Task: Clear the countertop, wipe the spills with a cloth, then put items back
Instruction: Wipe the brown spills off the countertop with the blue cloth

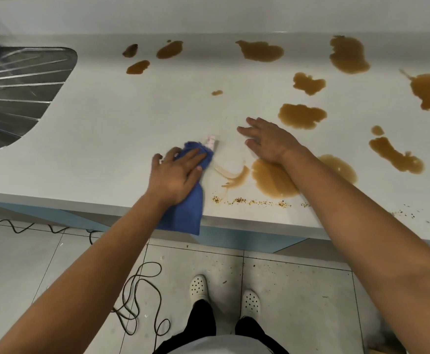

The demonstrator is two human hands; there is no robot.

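My left hand (177,175) presses a blue cloth (187,208) flat on the white countertop (106,123) near its front edge; the cloth's tail hangs over the edge and a small white tag (212,142) sticks out at its far end. Just right of the cloth lies a thin brown smear (234,175) and a large brown puddle (272,178). My right hand (266,139) rests flat on the counter with fingers spread, holding nothing, just beyond that puddle. Several more brown spills (302,116) spread across the middle, back and right. Reddish crumbs (252,201) line the front edge.
A steel sink drainboard (17,93) is set into the counter at the left. Below the counter are a tiled floor with a loose black cable (137,297) and my white shoes (198,287).
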